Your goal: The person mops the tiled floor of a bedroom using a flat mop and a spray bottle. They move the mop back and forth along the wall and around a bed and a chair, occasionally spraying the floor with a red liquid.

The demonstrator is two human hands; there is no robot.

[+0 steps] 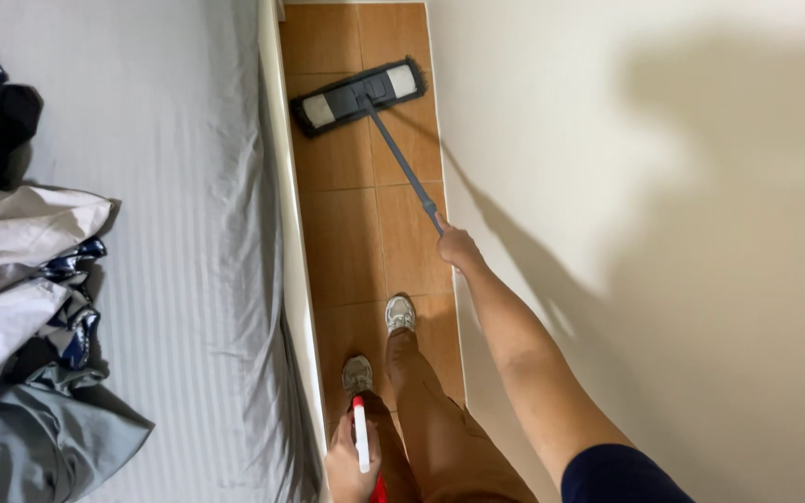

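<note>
A flat, rectangular grey mop head with pale pads at either end is being pushed along the narrow strip of orange-brown tiled floor, toward twelve o'clock from the person's feet, and it is lying slightly askew across the strip, nearly touching the bed's cream side panel at nine o'clock and the pale wall at three o'clock. The long grey metal mop handle is being gripped at its near end by the right hand, whose fingers are being kept wrapped tight around the shaft with the arm stretched well forward. The left hand, at six o'clock, is being closed around a red-and-white spray bottle, the fingers curled about its body; whether a finger is resting on the trigger cannot be told. The step in hand is judged to be a forward stroke at the far end of the gap, with the mop already close to full reach. The next move is judged to call for the head being squared to the strip and drawn back toward six o'clock without being knocked against the bed panel or wall, the two grey shoes being kept clear. At nine o'clock, a heap of grey, white and blue laundry is lying on the grey striped bedsheet.
</note>
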